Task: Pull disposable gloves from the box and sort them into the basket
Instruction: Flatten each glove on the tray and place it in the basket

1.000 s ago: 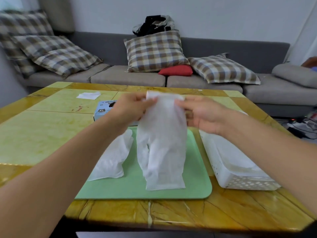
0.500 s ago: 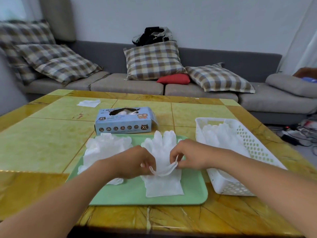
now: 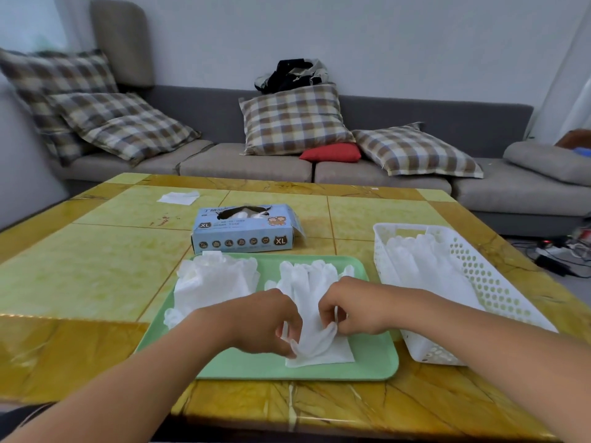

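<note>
Head view: both hands, left hand (image 3: 265, 321) and right hand (image 3: 348, 306), pinch one glove (image 3: 315, 314) on tray (image 3: 374, 362).
Basket (image 3: 479, 273): gloves already inside.
Left: tray pile (image 3: 214, 279), box (image 3: 244, 228).

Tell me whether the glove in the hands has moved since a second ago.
Yes. The glove, then held up hanging above the green tray, now lies flat on it, both hands pinching its cuff end.

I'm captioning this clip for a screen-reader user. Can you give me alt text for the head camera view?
Both hands, left hand and right hand, pinch a white glove lying on a green tray, beside a loose glove pile. A blue glove box sits behind the tray on a yellow table; a white basket holding gloves stands to the right.
</note>
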`<state>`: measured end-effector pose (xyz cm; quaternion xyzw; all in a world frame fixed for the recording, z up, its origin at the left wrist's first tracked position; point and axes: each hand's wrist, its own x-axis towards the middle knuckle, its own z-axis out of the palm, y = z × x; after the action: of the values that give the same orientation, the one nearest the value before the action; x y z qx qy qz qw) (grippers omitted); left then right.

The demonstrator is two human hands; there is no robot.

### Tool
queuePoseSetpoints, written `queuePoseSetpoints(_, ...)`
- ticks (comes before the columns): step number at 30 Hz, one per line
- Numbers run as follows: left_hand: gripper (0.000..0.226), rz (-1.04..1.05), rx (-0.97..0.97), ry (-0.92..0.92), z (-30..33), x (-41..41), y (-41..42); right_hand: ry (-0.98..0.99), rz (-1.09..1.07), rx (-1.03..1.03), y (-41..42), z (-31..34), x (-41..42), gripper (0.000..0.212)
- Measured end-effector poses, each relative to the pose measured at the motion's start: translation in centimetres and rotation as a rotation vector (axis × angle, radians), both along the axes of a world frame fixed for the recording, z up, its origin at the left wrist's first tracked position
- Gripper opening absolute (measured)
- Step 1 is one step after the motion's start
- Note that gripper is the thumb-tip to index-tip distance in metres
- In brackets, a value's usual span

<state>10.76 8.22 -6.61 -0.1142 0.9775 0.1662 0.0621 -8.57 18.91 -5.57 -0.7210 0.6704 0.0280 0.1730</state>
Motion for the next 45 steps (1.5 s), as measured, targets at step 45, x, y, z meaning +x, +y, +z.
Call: queuePoseSetpoints(45, 0.032, 0.444, 1.083, 0.94, 7.2, -1.1, 0.5, -1.335, -0.457, -0.589, 0.1, 7.0, 0.6, 0.027)
